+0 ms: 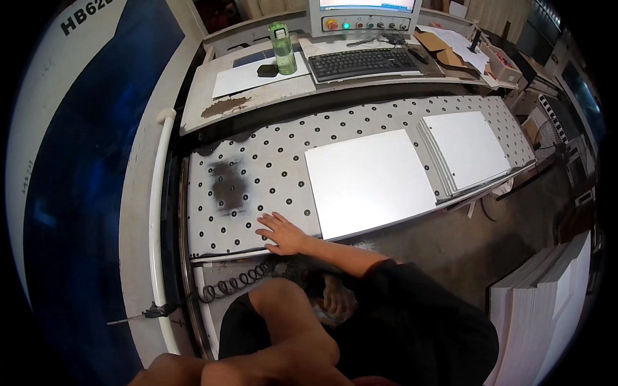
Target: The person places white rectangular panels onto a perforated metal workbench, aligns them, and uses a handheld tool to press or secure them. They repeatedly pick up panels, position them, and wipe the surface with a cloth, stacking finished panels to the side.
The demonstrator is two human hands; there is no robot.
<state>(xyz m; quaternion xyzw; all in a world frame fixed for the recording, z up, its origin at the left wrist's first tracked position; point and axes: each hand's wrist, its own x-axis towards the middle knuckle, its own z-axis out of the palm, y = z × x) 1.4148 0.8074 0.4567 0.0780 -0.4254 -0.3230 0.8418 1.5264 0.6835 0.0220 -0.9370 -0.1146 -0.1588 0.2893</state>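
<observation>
My right hand (283,235) rests on the near edge of a pale machine table (283,145) dotted with small dark round fittings, its fingers spread and nothing in them. To its right lies a large white panel (370,177), a short way from my wrist. Below the table edge, in shadow beside my bent knee (277,299), is my left hand (338,299), its fingers curled. Something pale shows under those fingers, too dim to make out. A dark smudged patch (228,186) marks the table beyond my right hand.
A stack of smaller white panels (463,151) sits farther right. Behind are a keyboard (364,63), a green bottle (282,48) and a control monitor (364,16). At left stands a white rail (158,212), with a coiled black cable (235,283) nearby. More boards (534,309) stand at lower right.
</observation>
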